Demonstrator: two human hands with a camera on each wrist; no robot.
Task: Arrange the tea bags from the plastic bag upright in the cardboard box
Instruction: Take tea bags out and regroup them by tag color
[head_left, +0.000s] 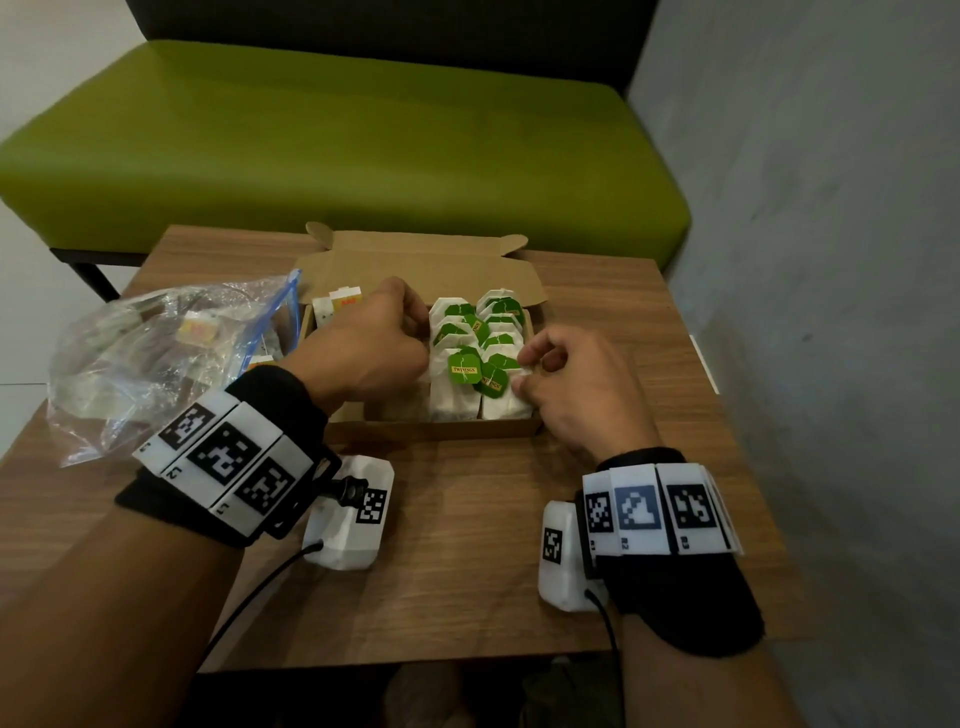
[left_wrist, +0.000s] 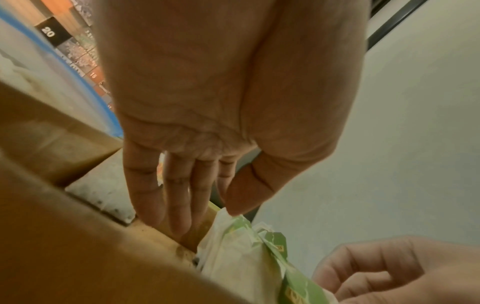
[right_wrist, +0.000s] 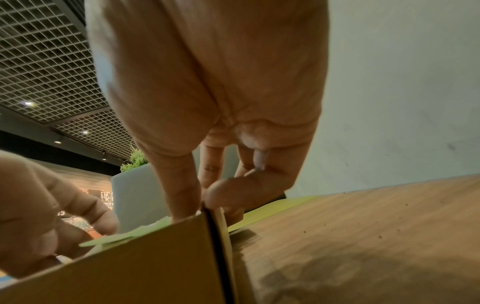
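Note:
An open cardboard box (head_left: 441, 429) sits mid-table. Several white tea bags with green tags (head_left: 464, 365) stand in two rows in its right half. A few bags with orange tags (head_left: 338, 305) lean in the far left corner. My left hand (head_left: 414, 326) reaches into the box just left of the rows. Its fingers point straight down (left_wrist: 179, 216), and the thumb tip touches the top of a tea bag (left_wrist: 233, 257). My right hand (head_left: 519, 372) pinches the box's right wall (right_wrist: 218, 222) near the front corner, thumb inside (right_wrist: 182, 195). The clear plastic bag (head_left: 156, 358) lies left of the box with more tea bags inside.
The small wooden table (head_left: 467, 571) ends close behind the box and just below my wrists. A green bench (head_left: 363, 145) stands beyond it and a grey wall (head_left: 831, 208) runs along the right. Bare wood lies in front of the box.

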